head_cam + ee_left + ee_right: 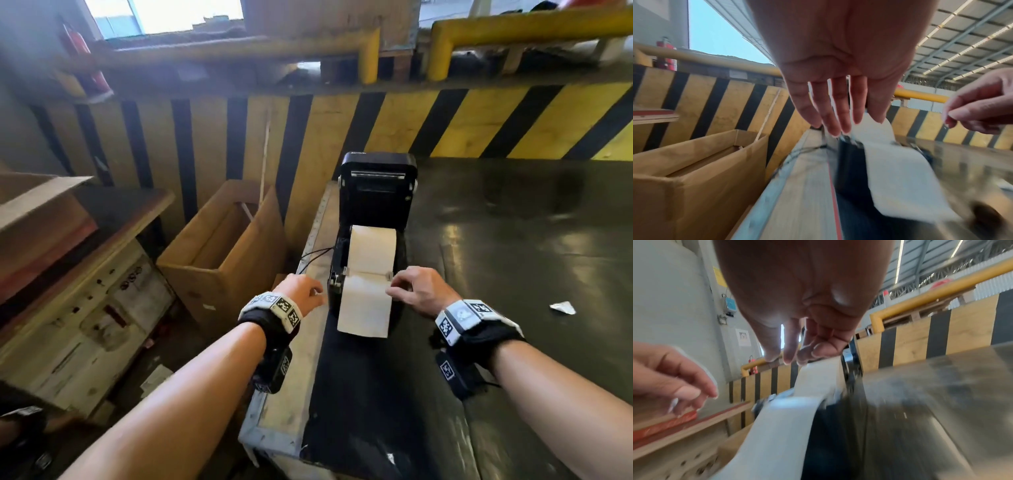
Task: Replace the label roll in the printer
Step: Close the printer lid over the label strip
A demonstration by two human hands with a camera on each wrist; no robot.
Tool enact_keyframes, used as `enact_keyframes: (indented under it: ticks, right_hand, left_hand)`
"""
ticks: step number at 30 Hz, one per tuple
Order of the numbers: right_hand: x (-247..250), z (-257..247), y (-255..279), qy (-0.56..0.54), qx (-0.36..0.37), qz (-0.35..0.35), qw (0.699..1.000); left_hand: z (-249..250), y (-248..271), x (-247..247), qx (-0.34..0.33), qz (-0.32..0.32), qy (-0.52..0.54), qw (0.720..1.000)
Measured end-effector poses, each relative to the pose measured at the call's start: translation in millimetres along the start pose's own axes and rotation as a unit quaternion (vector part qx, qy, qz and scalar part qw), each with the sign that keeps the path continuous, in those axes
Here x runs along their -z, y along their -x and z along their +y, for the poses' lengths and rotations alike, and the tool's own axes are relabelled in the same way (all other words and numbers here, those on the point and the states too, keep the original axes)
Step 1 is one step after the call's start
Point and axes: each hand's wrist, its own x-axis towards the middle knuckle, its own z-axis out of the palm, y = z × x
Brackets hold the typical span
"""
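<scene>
Label strip (365, 301) hangs from open printer (376, 192): thin, limp, tears easily. My right hand (419, 291) pinches its edge; left hand (301, 291) loose, empty. Best held by both side edges.

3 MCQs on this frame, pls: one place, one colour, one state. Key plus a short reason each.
1. Where is the cardboard box?
A. left of the printer
B. on the printer lid
C. right of the printer

2. What colour is the printer?
A. white
B. black
C. red

3. How does the printer lid stand?
A. shut
B. removed, lying on the table
C. open, tipped up at the back

Key:
1 A: the box sits on the floor, left of the table edge.
2 B: its body and lid are black.
3 C: the lid stands up behind the label roll, whose strip hangs out the front between the left hand and right hand.
</scene>
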Motion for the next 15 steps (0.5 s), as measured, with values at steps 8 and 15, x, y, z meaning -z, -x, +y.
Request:
enact_keyframes:
  ticks: [8, 15]
  right_hand:
    - [110.5, -10.8, -87.5, -0.028, -0.091, 0.138, 0.986]
    - [140.7, 11.7, -140.9, -0.084, -0.153, 0.164, 0.971]
  left_hand:
    - [26.4, -97.1, 126.1, -0.002, 0.15, 0.126, 0.981]
    - [72.3, -169.8, 153.8, -0.023, 0.151, 0.126, 0.98]
